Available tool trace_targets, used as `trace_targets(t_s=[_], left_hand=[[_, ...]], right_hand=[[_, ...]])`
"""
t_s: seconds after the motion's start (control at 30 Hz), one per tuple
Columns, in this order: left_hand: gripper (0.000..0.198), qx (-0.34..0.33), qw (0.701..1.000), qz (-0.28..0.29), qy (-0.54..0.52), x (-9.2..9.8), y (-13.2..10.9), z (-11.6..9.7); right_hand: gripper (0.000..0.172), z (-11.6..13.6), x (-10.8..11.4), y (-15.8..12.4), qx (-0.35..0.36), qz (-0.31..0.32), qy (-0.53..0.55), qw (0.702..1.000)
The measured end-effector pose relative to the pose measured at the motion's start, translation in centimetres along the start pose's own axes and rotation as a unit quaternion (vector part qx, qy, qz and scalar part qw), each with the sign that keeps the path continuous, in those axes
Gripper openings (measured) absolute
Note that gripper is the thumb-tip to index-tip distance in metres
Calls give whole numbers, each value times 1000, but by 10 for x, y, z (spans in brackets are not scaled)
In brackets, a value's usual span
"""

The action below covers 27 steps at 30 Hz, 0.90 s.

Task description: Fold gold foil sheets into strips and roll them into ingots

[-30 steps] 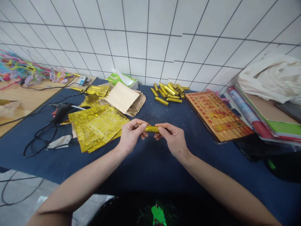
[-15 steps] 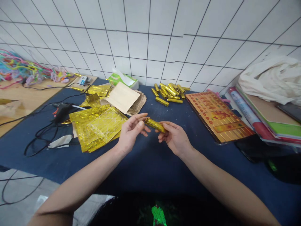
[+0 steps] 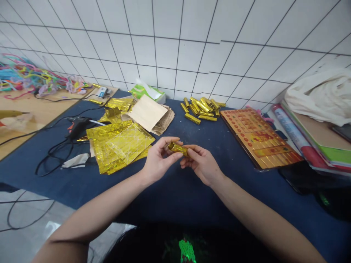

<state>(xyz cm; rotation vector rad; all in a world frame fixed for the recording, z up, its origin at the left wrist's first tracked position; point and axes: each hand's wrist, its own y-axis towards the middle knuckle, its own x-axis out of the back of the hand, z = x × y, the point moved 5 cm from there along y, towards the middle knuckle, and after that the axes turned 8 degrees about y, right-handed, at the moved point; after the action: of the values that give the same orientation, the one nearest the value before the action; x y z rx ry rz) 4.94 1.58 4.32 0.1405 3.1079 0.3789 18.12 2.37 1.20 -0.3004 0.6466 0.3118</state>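
A short roll of gold foil paper is held between both hands above the blue cloth. My left hand has its thumb below and its fingers behind the roll's left part, whose hollow end faces left. At the other end, my right hand pinches the roll between thumb and fingers. Loose gold foil sheets lie to the left of my left hand. Behind them rests a stack of brown paper squares. A pile of similar gold rolls lies by the wall.
A black glue gun with its cord lies left on the blue-covered table. To the right are a gold and red printed packet, a red-ended tube and a white cloth. Colourful pipe cleaners fill the far left.
My left hand has closed in on the roll and now grips its left part. The roll's open end has turned more towards me. The view has shifted slightly.
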Motion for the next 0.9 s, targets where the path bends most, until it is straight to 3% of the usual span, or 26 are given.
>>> trace_targets(t_s=[0.37, 0.47, 0.6, 0.73, 0.9], left_hand=[[22, -82, 993, 48, 70, -7, -8, -14], [32, -88, 993, 37, 68, -5, -8, -13], [41, -102, 994, 7, 47, -1, -8, -12], [26, -111, 992, -43, 46, 7, -6, -13], [9, -95, 992, -24, 74, 5, -3, -14]], right_hand=[[22, -11, -3, 1, -72, 92, 52, 992], [24, -13, -5, 0, -85, 103, 53, 990], [26, -13, -5, -1, -100, 91, 46, 990], [27, -12, -2, -1, -104, 63, 40, 992], [27, -6, 1, -1, -97, 26, 28, 995]])
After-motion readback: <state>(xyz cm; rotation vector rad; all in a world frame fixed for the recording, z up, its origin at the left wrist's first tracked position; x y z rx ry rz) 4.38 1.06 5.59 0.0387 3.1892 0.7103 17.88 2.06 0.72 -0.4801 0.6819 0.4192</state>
